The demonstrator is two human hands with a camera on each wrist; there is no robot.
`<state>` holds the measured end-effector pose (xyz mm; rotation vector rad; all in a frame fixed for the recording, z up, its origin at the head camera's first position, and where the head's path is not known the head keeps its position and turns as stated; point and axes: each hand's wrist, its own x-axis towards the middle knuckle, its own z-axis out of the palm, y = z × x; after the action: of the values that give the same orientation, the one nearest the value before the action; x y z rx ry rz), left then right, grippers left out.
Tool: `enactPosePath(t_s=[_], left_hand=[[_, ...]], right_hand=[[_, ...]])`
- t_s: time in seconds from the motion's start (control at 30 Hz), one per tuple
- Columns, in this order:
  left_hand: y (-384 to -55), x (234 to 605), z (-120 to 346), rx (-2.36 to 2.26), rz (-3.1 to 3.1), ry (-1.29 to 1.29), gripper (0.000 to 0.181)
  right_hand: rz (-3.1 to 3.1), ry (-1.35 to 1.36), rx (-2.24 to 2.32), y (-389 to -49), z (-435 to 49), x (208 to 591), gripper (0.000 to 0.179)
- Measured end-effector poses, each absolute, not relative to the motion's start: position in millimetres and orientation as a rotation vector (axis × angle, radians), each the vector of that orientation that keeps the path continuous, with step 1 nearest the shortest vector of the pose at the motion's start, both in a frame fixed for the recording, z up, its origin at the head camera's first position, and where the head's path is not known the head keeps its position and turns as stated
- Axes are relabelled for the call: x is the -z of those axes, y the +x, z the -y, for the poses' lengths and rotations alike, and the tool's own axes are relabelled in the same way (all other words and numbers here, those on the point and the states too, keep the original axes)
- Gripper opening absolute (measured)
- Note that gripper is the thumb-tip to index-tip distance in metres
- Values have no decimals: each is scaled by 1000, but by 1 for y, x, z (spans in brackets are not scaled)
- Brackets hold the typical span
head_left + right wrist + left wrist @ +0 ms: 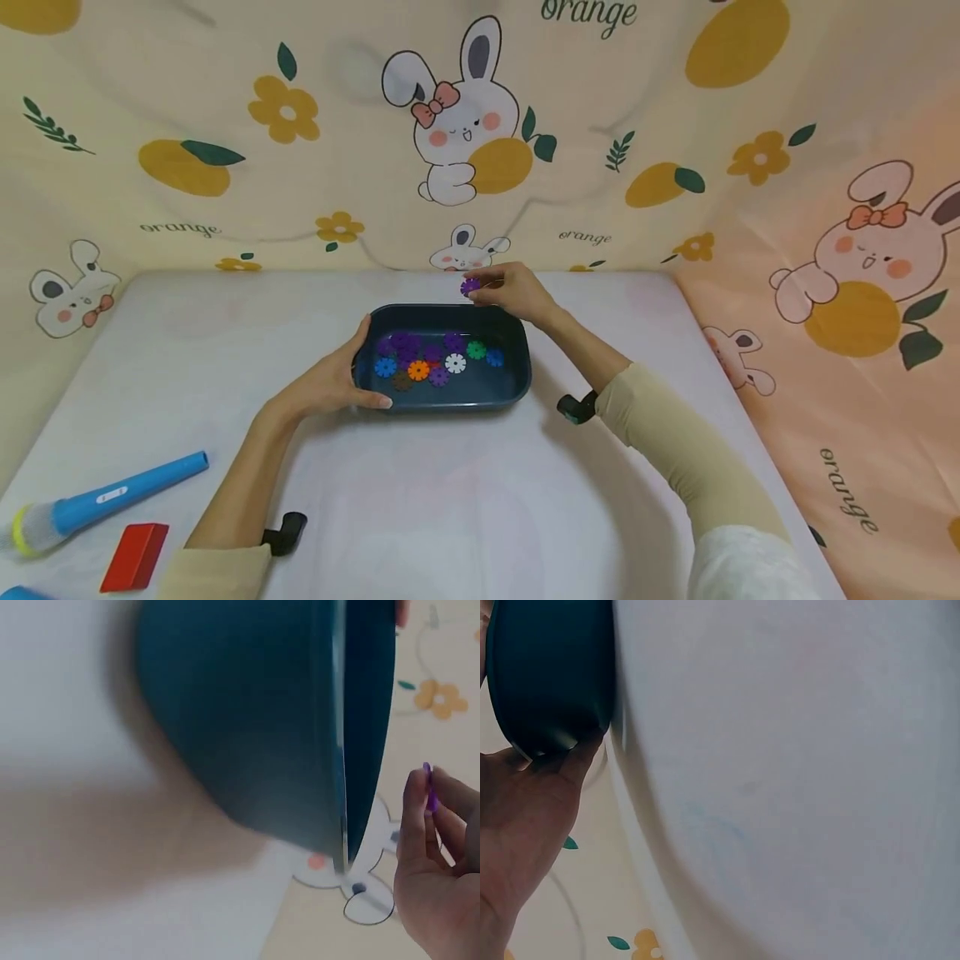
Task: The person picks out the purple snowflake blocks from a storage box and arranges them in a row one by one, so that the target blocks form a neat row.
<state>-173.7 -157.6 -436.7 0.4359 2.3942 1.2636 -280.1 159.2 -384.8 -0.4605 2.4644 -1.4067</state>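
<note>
Beyond both grips and to either side, a cloth [345, 125] printed with rabbits, oranges and flowers. Beneath them, a pale counter [420, 500]. Between the grips, a dark blue tray [450, 407]. Well to the left of the left grip and nearer the body, a blue tube [135, 493] with a yellow ring at one end. Clamped on the tray's left end, thumb along the near rim and fingers round the outside: the left grip [333, 382]. Raised by the far rim, to the right: the right grip [514, 292], thumb and fingertips pinched together on a disc. Just beside the tube, also left of the left grip, a red block [133, 557]. At the right grip's fingertips, the small purple disc [469, 287], notched round its edge. Within the tray, right of the left grip, more small discs [407, 346]: mostly purple, plus blue, green, white, orange and brown.
</note>
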Motion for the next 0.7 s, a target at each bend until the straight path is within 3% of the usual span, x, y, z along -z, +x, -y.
enactPosePath(t_s=[0.7], left_hand=[[-162, 435, 161, -1261, -2419, 447, 134]], right_hand=[[-2402, -703, 1245, -354, -153, 416, 37]])
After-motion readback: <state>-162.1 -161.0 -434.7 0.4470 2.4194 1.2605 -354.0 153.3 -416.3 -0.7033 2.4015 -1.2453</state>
